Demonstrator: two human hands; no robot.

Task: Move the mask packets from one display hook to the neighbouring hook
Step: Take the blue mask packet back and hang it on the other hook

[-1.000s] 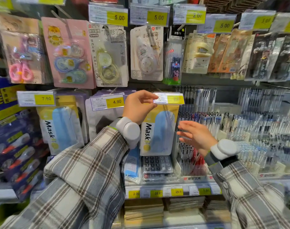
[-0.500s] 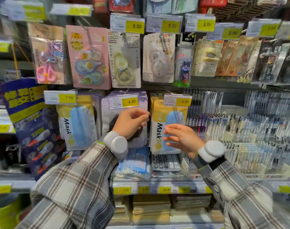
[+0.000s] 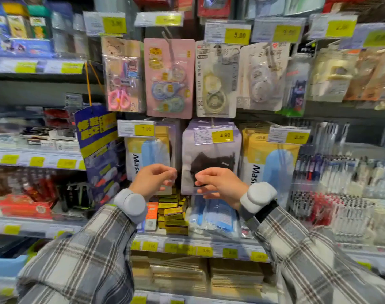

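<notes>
Three hooks of mask packets hang side by side. A yellow-and-blue mask packet (image 3: 152, 154) is on the left, a lavender packet with a black mask (image 3: 211, 156) in the middle, and another yellow-and-blue packet (image 3: 272, 163) on the right. My left hand (image 3: 153, 178) has curled fingers in front of the left packet's lower right corner; blur hides whether it holds anything. My right hand (image 3: 218, 183) pinches the lower left edge of the lavender packet.
Price tags (image 3: 213, 136) stick out at the hook ends above the packets. Correction tape cards (image 3: 169, 77) hang in the row above. Loose blue mask packs (image 3: 213, 218) and yellow boxes (image 3: 171, 213) lie on the shelf below. Pen racks (image 3: 340, 172) fill the right side.
My view has swung left. Both hands left the right yellow packet and its tag and moved left, to the lower part of the lavender packet.
</notes>
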